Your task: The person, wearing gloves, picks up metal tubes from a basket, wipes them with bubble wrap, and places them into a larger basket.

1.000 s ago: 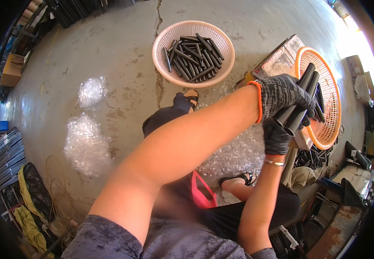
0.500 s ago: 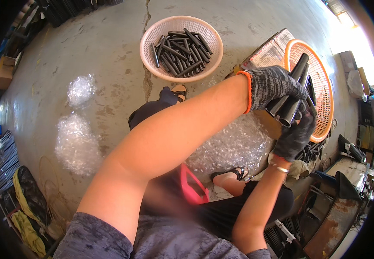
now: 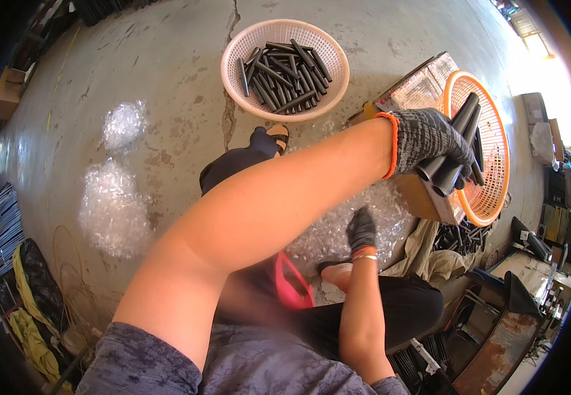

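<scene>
My left hand (image 3: pixel 432 141), in a dark knitted glove with an orange cuff, is wrapped round a few black tubes (image 3: pixel 446 176). It holds them at the near side of a tilted orange basket (image 3: pixel 501 161). My right hand (image 3: pixel 362 230), also gloved, is away from the tubes, over a heap of clear plastic scraps (image 3: pixel 325 227) between my legs. Motion smears its fingers, so whether it grips anything does not show. Behind the left hand, the orange basket leans on a cardboard box (image 3: pixel 434 201).
A pale pink basket (image 3: pixel 229 82) full of short black tubes stands ahead on the concrete floor. Two piles of clear plastic (image 3: pixel 113 207) lie to the left. More black pieces (image 3: pixel 460 238) lie below the orange basket. A rusty metal bench (image 3: pixel 513 329) is at the lower right.
My right hand has let go of the tubes and moved down and left to the plastic scraps. My left hand still holds the tubes, slightly further right.
</scene>
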A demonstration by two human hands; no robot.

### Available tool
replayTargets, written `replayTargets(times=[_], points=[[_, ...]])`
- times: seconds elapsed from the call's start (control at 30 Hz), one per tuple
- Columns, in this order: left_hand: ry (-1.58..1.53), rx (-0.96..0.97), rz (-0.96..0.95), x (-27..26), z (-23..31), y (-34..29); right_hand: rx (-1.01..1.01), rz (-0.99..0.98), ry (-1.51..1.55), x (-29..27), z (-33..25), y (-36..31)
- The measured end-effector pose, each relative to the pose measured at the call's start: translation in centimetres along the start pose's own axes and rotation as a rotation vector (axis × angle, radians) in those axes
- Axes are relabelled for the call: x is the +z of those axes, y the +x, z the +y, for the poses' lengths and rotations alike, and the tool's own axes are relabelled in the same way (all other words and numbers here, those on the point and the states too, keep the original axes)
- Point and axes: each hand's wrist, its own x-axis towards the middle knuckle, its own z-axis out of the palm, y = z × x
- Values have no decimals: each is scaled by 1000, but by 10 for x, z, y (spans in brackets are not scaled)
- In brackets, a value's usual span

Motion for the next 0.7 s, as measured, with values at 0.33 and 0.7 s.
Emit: replayTargets(times=[0.33,0.7], points=[[-37,-36,-50,-4,-2,10,-843,268,182,-5,-185,-66],[-197,19,-130,-7,-8,5,-258,-770,1172,2,-208,-18]])
